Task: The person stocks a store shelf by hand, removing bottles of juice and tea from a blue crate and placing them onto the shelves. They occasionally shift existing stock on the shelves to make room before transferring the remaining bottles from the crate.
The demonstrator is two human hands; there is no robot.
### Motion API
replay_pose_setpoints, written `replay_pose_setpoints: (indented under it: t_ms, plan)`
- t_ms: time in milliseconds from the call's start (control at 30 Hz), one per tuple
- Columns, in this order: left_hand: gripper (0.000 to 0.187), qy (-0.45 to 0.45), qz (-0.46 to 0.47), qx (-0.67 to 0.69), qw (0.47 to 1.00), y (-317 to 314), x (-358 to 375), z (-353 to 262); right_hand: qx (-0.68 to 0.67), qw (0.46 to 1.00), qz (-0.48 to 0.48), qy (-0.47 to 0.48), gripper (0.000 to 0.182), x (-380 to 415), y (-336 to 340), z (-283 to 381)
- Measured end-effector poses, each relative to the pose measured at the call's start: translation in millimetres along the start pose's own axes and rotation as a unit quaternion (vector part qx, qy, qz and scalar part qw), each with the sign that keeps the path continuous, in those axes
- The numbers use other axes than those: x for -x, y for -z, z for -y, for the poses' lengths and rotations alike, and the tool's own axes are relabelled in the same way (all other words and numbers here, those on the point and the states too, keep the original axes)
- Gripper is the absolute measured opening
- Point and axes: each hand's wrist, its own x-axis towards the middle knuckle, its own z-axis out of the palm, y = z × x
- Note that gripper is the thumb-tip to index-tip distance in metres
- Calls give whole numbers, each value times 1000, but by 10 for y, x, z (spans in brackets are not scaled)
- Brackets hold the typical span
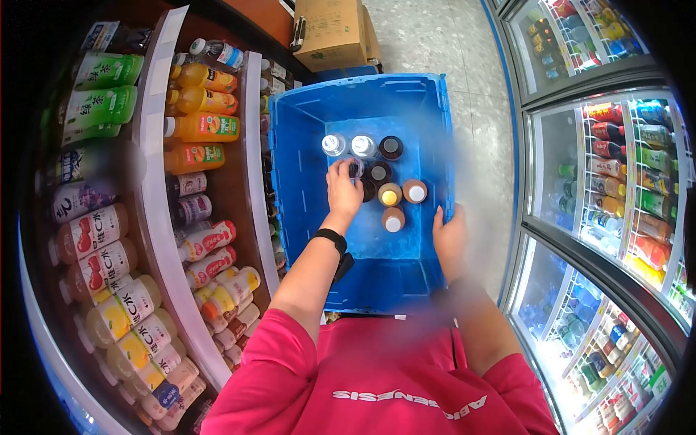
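Observation:
Inside the blue crate [391,283] several bottles stand upright. My left hand [344,190] reaches into it, its fingers closed round the top of a dark-capped bottle [356,169]. Two clear bottles with white caps, one of them [333,145] at the left, stand just beyond that hand. Dark-capped bottles [391,148] are to its right. Nearer me are a yellow-capped bottle [390,194] and two brownish bottles with white caps [415,191]. My right hand [449,239] grips the crate's right rim, its fingers partly hidden by the wall.
Shelves [163,109] of drink bottles line the left side. Glass-door coolers [522,109] full of drinks stand on the right. A cardboard box [330,36] lies beyond the crate, beside the grey floor [435,43].

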Motion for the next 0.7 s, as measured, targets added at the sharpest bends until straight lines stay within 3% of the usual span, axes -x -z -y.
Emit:
replay_pose_setpoints:
  t_ms: [67,133,167,267,300,367,433,700]
  plan:
    - [54,9,-16,-23,1000,57,-51,-131,0,1000,3,-3,30,0,15,18]
    - [59,-73,-70,-7,995,105,-167,-230,11,1000,1,0,31,-1,23,27]
    - [59,-72,-71,-8,995,116,-226,-277,11,1000,2,1,31,6,22,14]
    - [61,33,49,14,998,85,-453,-312,-6,1000,1,20,31,-37,-4,-2]
    - [59,6,7,-5,1000,-27,-501,-245,-13,1000,-7,21,31,-30,-10,-1]
    - [54,16,29,-12,999,-58,-565,-256,-22,999,-13,30,31,0,-22,-7]
    - [47,2,-6,-20,1000,-45,-557,-309,-19,1000,-5,18,31,1,-16,-15]
    - [39,9,13,-40,999,76,-566,-388,-23,999,-17,21,32,4,-20,-16]
